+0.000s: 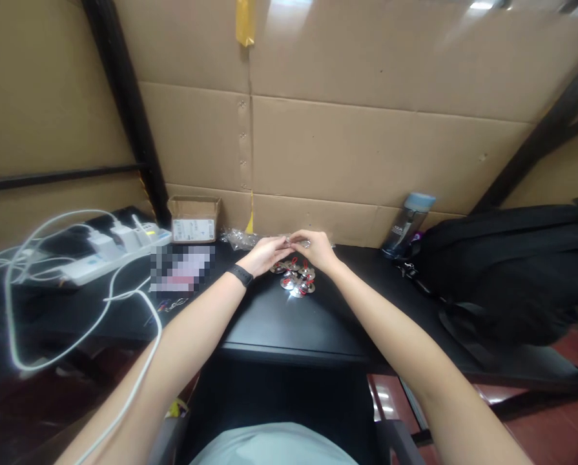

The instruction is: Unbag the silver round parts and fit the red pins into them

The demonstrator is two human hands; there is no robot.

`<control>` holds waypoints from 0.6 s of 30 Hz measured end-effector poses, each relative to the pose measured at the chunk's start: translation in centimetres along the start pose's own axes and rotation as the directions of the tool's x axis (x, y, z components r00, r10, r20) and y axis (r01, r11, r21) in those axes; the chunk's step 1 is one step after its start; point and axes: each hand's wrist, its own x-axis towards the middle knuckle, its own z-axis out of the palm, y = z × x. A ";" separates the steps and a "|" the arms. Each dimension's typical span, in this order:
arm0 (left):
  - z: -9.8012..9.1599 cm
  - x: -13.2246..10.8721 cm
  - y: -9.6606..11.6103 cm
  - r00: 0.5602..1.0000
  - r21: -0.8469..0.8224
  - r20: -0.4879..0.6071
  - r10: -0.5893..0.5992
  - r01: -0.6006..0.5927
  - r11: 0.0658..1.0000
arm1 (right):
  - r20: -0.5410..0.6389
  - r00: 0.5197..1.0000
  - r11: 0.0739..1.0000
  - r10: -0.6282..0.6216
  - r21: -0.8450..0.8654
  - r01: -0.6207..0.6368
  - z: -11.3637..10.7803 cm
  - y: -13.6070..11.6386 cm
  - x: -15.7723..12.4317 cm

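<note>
My left hand (268, 252), with a black band on its wrist, meets my right hand (316, 248) at the fingertips above the far part of the black table (289, 326). The fingers of both hands are pinched together around something too small to make out. Just below and nearer to me lies a cluster of shiny round metal pieces with red loops (297, 281). Crumpled clear plastic (240, 239) lies behind my left hand, against the cardboard wall.
A small open cardboard box (194, 210) stands at the back left, beside a white power strip (109, 258) with plugs and looping white cables. At the right are a bottle with a blue lid (407, 226) and a black bag (511, 271).
</note>
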 end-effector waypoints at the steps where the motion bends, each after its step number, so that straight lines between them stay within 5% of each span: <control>1: 0.3 -0.1 -0.2 1.000 -0.011 0.014 0.002 -0.001 1.000 | -0.023 1.000 0.998 0.005 0.058 -0.004 -0.3 0.0 -0.6; 7: 2.0 -0.8 -1.0 0.996 -0.028 0.089 -0.014 0.017 0.999 | -0.162 0.984 0.976 0.071 0.215 -0.035 -1.4 0.2 -3.1; 18: 2.2 -1.6 -0.4 0.991 -0.028 0.133 -0.005 0.009 1.000 | -0.142 0.985 0.959 0.093 0.279 -0.050 -2.3 -0.1 -3.7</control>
